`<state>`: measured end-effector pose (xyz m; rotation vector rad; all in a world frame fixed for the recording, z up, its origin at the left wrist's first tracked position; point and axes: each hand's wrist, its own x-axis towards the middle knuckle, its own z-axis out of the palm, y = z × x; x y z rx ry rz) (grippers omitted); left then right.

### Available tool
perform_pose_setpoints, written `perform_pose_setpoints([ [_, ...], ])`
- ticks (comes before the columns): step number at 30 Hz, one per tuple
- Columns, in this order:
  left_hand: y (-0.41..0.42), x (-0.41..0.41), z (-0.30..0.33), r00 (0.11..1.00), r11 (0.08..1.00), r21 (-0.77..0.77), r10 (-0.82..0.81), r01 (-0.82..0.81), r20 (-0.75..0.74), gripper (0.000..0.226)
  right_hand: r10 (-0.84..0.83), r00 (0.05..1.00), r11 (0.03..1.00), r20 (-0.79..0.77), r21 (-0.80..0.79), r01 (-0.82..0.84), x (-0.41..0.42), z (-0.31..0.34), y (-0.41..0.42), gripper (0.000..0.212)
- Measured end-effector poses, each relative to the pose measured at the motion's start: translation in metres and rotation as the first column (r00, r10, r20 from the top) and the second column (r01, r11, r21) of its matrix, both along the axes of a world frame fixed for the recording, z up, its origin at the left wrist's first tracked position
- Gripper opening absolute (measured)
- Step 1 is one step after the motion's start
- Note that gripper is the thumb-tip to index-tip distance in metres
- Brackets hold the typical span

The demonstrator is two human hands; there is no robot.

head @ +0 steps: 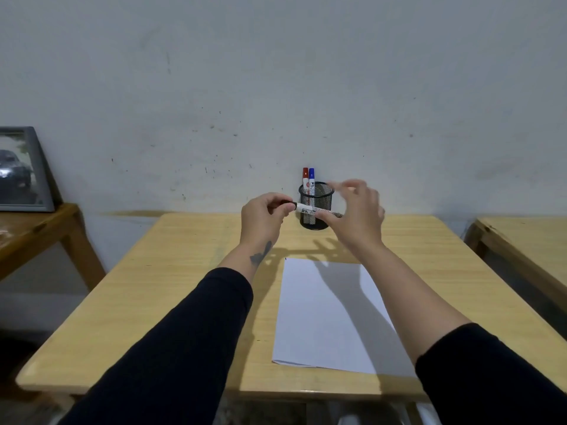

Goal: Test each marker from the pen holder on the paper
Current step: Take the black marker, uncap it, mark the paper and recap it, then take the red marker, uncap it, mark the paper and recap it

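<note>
A black mesh pen holder (322,194) stands at the far edge of the wooden table (184,286), with a red-capped marker (305,176) and a blue-capped marker (311,177) upright in it. In front of the holder I hold a white marker with a black cap (306,209) level in the air. My left hand (264,216) pinches its black cap end. My right hand (356,213) holds the barrel's other end between thumb and lower fingers, the upper fingers spread and blurred. A blank white paper sheet (325,314) lies on the table below my hands.
A framed picture (23,170) leans against the wall on a second wooden table (36,228) at the left. Another table's corner (527,246) shows at the right. A pale wall rises right behind the pen holder.
</note>
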<state>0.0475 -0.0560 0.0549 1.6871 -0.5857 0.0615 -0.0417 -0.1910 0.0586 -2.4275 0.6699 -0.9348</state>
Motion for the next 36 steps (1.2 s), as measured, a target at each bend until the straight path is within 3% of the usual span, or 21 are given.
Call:
perform_pose_setpoints([
  [1,-0.005,0.002,0.004,1.000,1.000,0.007,-0.010,0.010,0.024,0.009,0.073,0.997,0.993,-0.024,-0.094,-0.075,0.004,0.003,-0.001,0.047],
  [3,-0.017,0.008,0.013,0.998,0.999,-0.013,-0.032,0.033,0.056,0.011,0.165,0.986,0.980,-0.001,-0.112,-0.164,0.014,0.009,-0.004,0.027],
  [7,-0.043,0.026,0.022,0.998,0.995,-0.083,-0.055,0.056,0.016,0.050,0.136,0.974,0.976,0.181,0.146,-0.163,0.045,0.021,-0.024,0.018],
  [12,-0.077,0.061,-0.016,0.999,0.981,0.195,-0.005,-0.003,0.037,0.070,0.023,0.948,0.959,0.317,0.261,-0.110,0.094,0.043,-0.062,0.018],
  [14,-0.090,0.073,-0.033,1.000,0.975,0.222,0.010,-0.011,0.008,0.077,-0.005,0.965,0.954,0.263,0.291,-0.075,0.114,0.044,-0.076,0.020],
  [17,-0.108,0.084,-0.053,0.999,0.978,0.210,0.010,-0.002,-0.035,0.088,-0.031,0.998,0.958,0.058,0.285,0.014,0.140,0.028,-0.092,0.024],
  [22,-0.128,0.090,-0.073,0.998,0.995,0.091,-0.045,0.049,-0.045,0.066,-0.059,0.975,0.977,-0.214,0.189,0.101,0.164,0.004,-0.098,0.004],
  [23,-0.130,0.091,-0.075,0.998,0.996,0.080,-0.044,0.048,-0.042,0.066,-0.076,0.969,0.980,-0.235,0.164,0.116,0.167,0.002,-0.099,0.013],
  [25,-0.132,0.092,-0.077,0.999,0.997,0.067,-0.039,0.042,-0.037,0.068,-0.096,0.965,0.985,-0.243,0.120,0.128,0.167,0.003,-0.096,0.026],
  [27,-0.132,0.092,-0.080,0.998,0.997,0.062,-0.033,0.036,-0.044,0.070,-0.104,0.982,0.986,-0.156,0.110,0.122,0.166,0.007,-0.093,0.006],
  [29,-0.132,0.090,-0.080,0.998,0.999,0.038,-0.033,0.036,-0.059,0.070,-0.081,0.994,0.988,-0.068,0.129,0.089,0.167,0.010,-0.086,0.014],
  [33,-0.132,0.088,-0.080,0.993,0.999,0.016,-0.033,0.035,-0.113,0.065,0.004,0.991,0.982,-0.131,0.189,0.022,0.177,0.001,-0.076,0.014],
  [36,-0.130,0.087,-0.079,0.993,0.999,0.022,-0.039,0.041,-0.116,0.068,-0.050,0.982,0.984,-0.180,0.157,0.079,0.183,-0.005,-0.071,0.011],
])
